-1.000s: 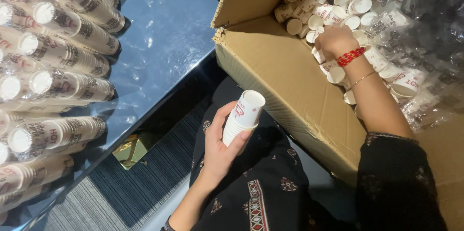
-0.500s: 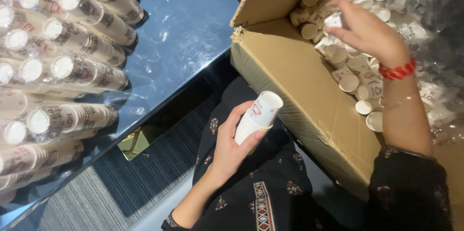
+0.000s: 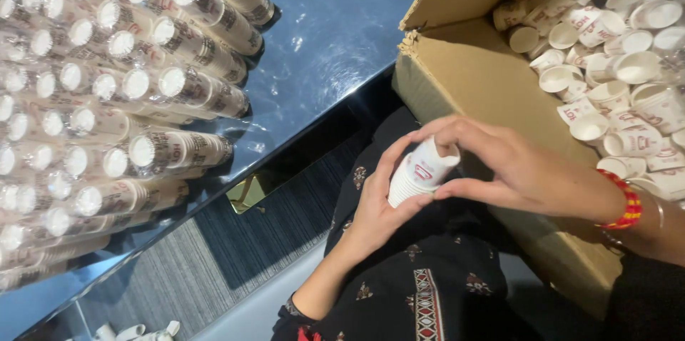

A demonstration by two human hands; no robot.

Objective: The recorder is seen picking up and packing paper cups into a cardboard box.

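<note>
My left hand (image 3: 371,209) holds a short stack of white paper cups (image 3: 421,172) with red print over my lap. My right hand (image 3: 514,170), with a red beaded bracelet at the wrist, closes over the top of the same stack, fingers on its upper cup. Both hands meet in front of the open cardboard box (image 3: 464,77), which holds several loose white paper cups (image 3: 614,77).
On the dark glossy table (image 3: 335,34) at left lie several long sleeves of stacked paper cups (image 3: 128,98), wrapped in clear plastic. A grey striped carpet (image 3: 214,255) shows below the table edge. My dark patterned clothing (image 3: 428,291) fills the bottom middle.
My right hand has left the box and come down onto the stack in my left hand. The view has shifted left and closer.
</note>
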